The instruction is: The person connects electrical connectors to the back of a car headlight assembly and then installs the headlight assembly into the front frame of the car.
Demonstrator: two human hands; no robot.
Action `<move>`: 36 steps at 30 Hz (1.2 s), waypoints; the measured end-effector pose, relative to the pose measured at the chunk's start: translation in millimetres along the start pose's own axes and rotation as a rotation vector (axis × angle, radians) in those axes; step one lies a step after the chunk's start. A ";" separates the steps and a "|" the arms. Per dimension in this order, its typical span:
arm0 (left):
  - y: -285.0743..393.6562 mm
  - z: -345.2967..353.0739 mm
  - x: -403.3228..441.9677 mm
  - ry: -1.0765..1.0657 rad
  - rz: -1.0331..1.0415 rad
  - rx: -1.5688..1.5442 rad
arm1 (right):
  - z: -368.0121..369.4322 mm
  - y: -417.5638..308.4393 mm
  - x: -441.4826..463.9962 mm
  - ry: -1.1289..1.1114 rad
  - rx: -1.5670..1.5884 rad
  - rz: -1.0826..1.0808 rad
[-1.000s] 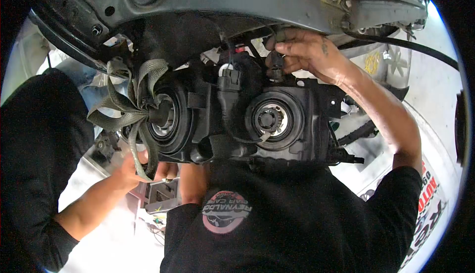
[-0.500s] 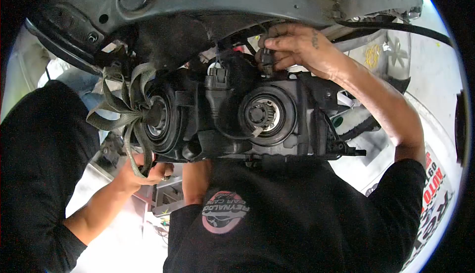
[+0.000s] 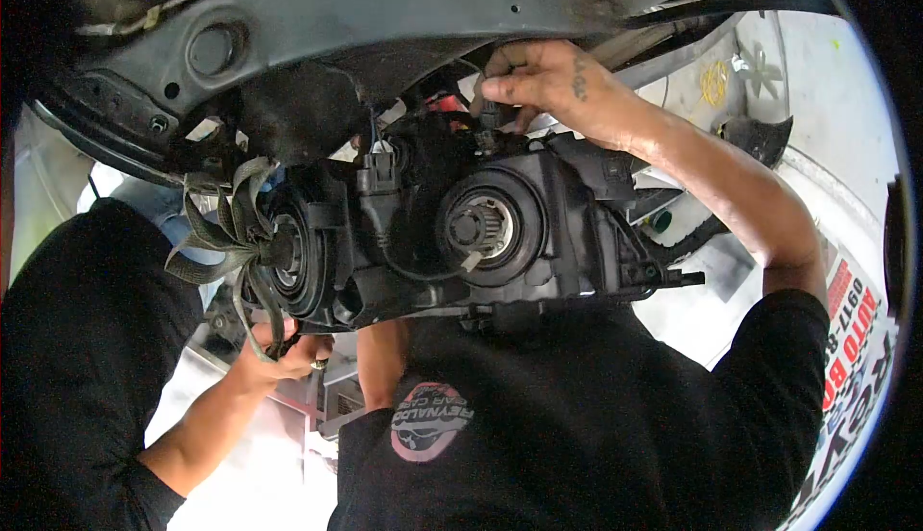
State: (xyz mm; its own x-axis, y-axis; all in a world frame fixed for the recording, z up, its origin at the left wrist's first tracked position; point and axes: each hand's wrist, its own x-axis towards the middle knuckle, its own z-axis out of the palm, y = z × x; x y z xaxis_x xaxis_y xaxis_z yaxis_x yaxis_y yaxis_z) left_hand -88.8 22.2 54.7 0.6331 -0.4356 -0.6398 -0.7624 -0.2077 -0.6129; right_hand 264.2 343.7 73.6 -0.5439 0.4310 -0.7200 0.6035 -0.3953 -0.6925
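A black headlight housing [image 3: 577, 266], its back facing up, lies across the middle below the car's front panel. Behind its upper edge, my right hand [image 3: 543, 84] pinches a black connector [image 3: 488, 115] on a thin wire. My left forearm [image 3: 382, 358] runs up under the housing, which hides my left hand. A co-worker's hand [image 3: 293, 353] with a ring is at the housing's lower left corner, by a looped woven strap [image 3: 236, 242]. A wired plug [image 3: 378, 175] sits between the two round bulb openings.
The grey car body panel [image 3: 385, 12] spans the top. A co-worker's dark sleeve [image 3: 96, 339] fills the left side. A black hose or cable [image 3: 750, 2] crosses at upper right, above a coiled yellow wire [image 3: 713, 82]. A printed banner [image 3: 851, 339] stands at the right.
The view has shifted, so the panel, housing and my right hand appear farther left. My right hand keeps its pinch on the connector, and the co-worker's hand stays at the housing's corner.
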 end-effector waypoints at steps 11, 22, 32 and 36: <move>26.1 -15.9 9.0 -0.004 -0.093 -0.144 | 4.9 2.4 -5.7 -0.048 0.118 -0.035; 17.7 -11.4 10.0 0.065 -0.047 -0.110 | 1.3 1.2 -7.7 -0.072 0.164 -0.020; 21.2 -13.9 8.3 0.078 -0.098 -0.256 | 8.1 -0.7 -3.2 -0.036 0.110 -0.020; 9.3 -7.3 2.0 0.109 -0.060 -0.296 | 8.3 -3.6 3.0 -0.091 0.065 -0.003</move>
State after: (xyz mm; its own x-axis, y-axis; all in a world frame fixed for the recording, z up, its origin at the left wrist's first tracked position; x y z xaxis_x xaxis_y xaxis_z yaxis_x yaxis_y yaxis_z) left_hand -95.6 13.0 51.1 0.6720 -0.5027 -0.5438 -0.7403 -0.4749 -0.4758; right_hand 255.5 339.7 73.6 -0.5984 0.3578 -0.7168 0.5639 -0.4474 -0.6941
